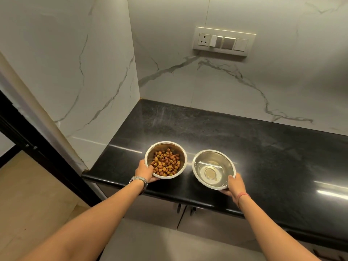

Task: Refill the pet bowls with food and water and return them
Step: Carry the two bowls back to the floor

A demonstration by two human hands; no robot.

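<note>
On the black counter [244, 147] near its front edge, you've got both steel bowls side by side, not touching. Looks like the filling part is done: the food bowl [178, 147] has a heap of brown kibble [165, 163], and the water bowl [224, 157] seems to hold clear water, shallow I think. Your left hand [145, 172] grips the food bowl's near rim, your right hand [236, 187] grips the water bowl's. What's left, I'd guess, is carrying them back.
</note>
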